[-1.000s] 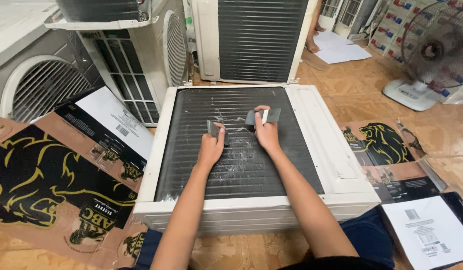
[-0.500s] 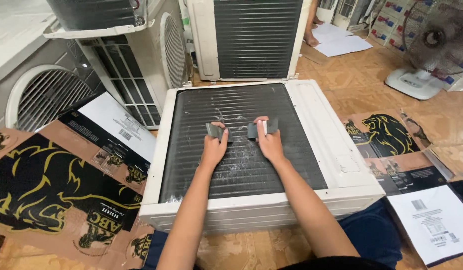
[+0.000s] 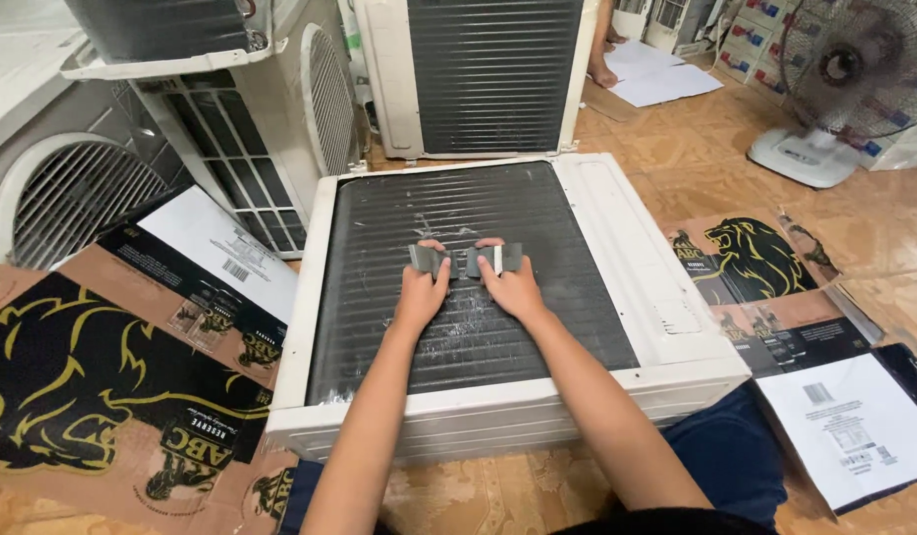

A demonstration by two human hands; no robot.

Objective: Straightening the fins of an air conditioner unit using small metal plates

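Hands at centre of view, both pressed down on the dark finned coil face (image 3: pixel 498 327) of a white AC unit (image 3: pixel 666 317) lying flat on the floor. Left hand (image 3: pixel 422 292) has its grip closed on a small grey comb-like tool (image 3: pixel 429 260); right hand (image 3: pixel 513 287) has its grip closed on a second grey tool w/ a white stripe (image 3: pixel 498 260). The two tools sit side by side, nearly touching, approx. mid-coil, just toward 12 o'clock from the knuckles. Whether the tool teeth are in the fins: can't tell.

Edges: white frame rims the coil on all sides; broad white panel strip runs along the 3 o'clock side. Scuffed whitish marks on the fins around and toward 6 o'clock of the hands. Open fin area lies free toward 12, 9 and 3 o'clock of the hands; forearms cover a strip toward 6.

Around the unit: another upright AC unit (image 3: pixel 488 74) close at 12 o'clock, nearly against the frame edge. Stacked units w/ round fan grilles (image 3: pixel 230 129) at 10 o'clock. Flattened printed cardboard (image 3: pixel 92 386) at 8–9 o'clock, more cardboard w/ white label sheets (image 3: pixel 855 416) at 4 o'clock. Pedestal fan (image 3: pixel 855 69) at 2 o'clock, well apart. Bare foot of another person (image 3: pixel 605 71) at 1 o'clock beside white paper sheets (image 3: pixel 666 79). Tiled floor (image 3: pixel 716 168) open between unit and fan.
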